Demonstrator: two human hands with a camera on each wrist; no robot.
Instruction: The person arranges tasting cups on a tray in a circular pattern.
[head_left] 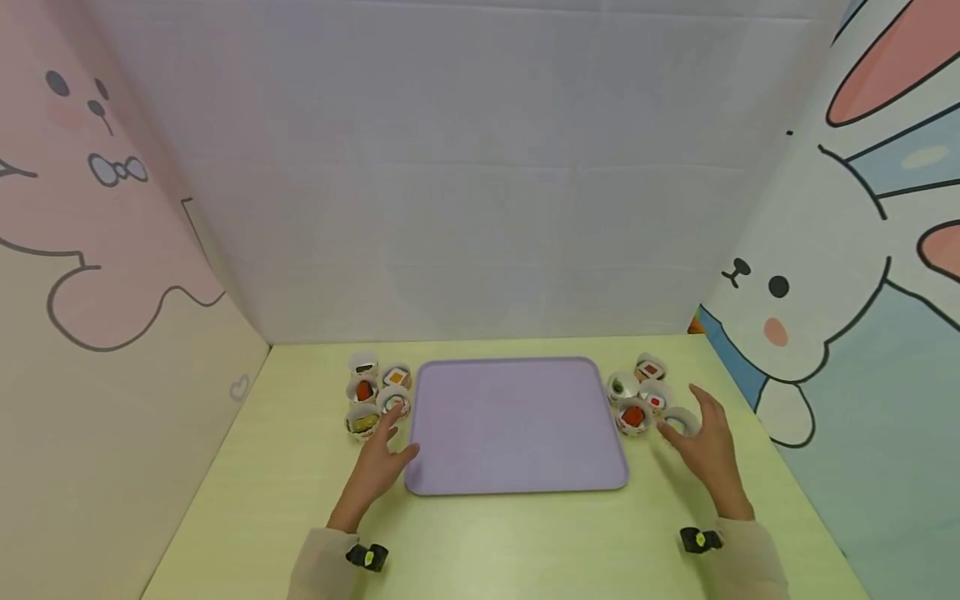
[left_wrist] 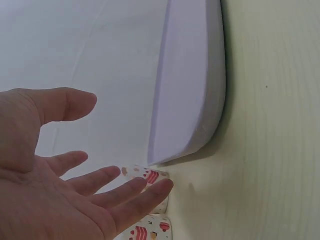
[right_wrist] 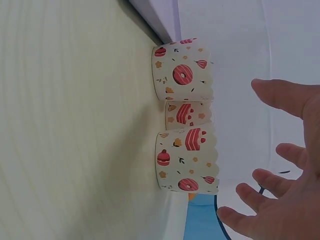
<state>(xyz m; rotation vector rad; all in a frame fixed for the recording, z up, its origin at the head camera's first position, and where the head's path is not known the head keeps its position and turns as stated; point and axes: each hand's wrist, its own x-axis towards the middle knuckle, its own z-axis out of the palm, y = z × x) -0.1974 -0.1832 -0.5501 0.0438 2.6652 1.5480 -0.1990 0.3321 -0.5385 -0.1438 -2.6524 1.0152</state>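
Note:
A lilac tray (head_left: 517, 425) lies flat at the middle of the table. My left hand (head_left: 378, 462), fingers spread, reaches beside the tray's left edge, its fingertips overlapping a white paper cup (head_left: 393, 402) in the head view. Nearby cups hold a red-orange piece (head_left: 363, 390), a yellow-green piece (head_left: 363, 423) and a yellow square piece (head_left: 396, 377). On the other side my right hand (head_left: 708, 446) arches, thumb and fingers apart, around the near-right paper cup (head_left: 682, 421). Cake and doughnut prints decorate the right-hand cups (right_wrist: 185, 160). Neither hand grips anything.
More cups stand by the tray's right edge, holding a red-orange piece (head_left: 633, 416), a green piece (head_left: 621, 387) and a red square piece (head_left: 650, 369). A white cloth wall (head_left: 480, 183) rises behind the table (head_left: 517, 546). Cartoon-printed panels flank both sides.

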